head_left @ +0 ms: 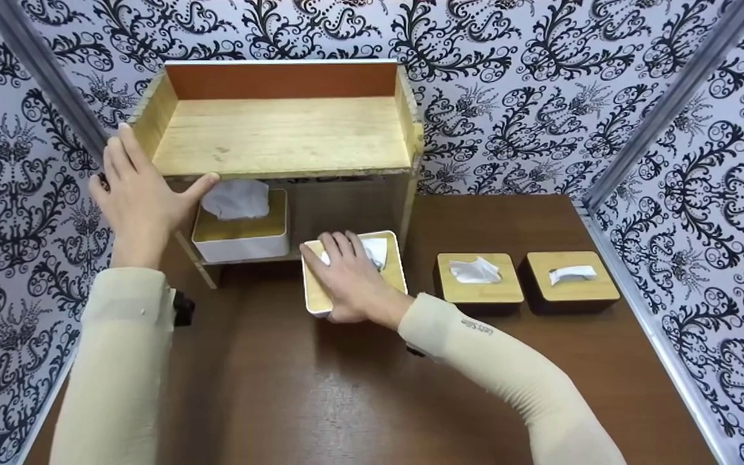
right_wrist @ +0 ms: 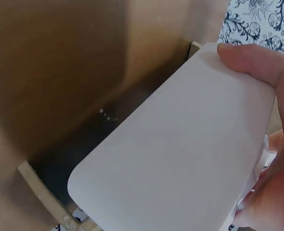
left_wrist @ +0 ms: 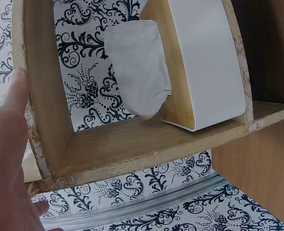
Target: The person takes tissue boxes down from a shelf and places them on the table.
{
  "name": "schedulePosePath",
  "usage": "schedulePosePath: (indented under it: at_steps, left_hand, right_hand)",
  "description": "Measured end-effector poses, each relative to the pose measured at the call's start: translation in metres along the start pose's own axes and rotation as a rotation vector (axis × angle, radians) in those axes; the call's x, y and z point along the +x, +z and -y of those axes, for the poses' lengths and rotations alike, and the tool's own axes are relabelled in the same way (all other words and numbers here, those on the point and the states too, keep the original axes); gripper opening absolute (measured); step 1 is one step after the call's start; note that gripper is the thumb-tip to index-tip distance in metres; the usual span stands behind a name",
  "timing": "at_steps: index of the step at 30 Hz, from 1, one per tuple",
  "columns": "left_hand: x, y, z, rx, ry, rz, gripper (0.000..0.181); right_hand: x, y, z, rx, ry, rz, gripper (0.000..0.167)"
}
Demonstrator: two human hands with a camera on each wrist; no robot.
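Note:
My right hand [head_left: 354,279] grips a white tissue box with a wooden lid [head_left: 392,258] in front of the lower opening of a wooden shelf [head_left: 281,139]. Its fingers lie across the lid and tissue; in the right wrist view the thumb [right_wrist: 247,57] presses the box's white side [right_wrist: 175,139]. At the shelf's upper left front corner rests my left hand [head_left: 139,200], fingers extended along the side panel and thumb at the front edge of the upper board. Below that hand, a second white tissue box [head_left: 243,248] stands on the left of the lower level, tissue sticking up.
Right of the shelf, two dark tissue boxes with wooden lids [head_left: 479,290] [head_left: 572,288] stand side by side on the brown table [head_left: 268,387]. Patterned walls [head_left: 507,84] with metal corner rails enclose the table. The shelf's raised side panels flank its upper board.

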State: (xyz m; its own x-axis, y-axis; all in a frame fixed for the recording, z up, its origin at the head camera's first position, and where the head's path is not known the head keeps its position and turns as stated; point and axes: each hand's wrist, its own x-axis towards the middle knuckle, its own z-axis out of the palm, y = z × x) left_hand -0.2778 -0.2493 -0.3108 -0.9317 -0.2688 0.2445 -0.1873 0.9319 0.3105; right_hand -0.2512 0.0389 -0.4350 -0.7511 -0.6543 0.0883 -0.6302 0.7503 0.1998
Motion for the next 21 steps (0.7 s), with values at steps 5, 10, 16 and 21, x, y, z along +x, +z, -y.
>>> schedulePosePath:
  at_steps: [5,10,16,21]
  left_hand:
    - [-0.001,0.0,0.0,0.004,0.003,0.003,0.134]
    - [-0.001,-0.002,-0.001,-0.001,0.001,0.013,0.134]
    - [-0.001,-0.003,-0.001,0.008,-0.001,0.023,0.134]
    - [0.001,-0.003,0.0,0.017,0.002,0.024,0.135]
  right_hand:
    - [-0.014,0.005,0.002,0.019,0.007,0.001,0.123]
    - [-0.027,0.01,0.001,0.019,0.003,0.007,0.124]
    - [-0.041,0.017,-0.002,0.035,0.01,0.047,0.127]
    - [-0.053,0.022,-0.006,0.054,0.027,0.085,0.129]
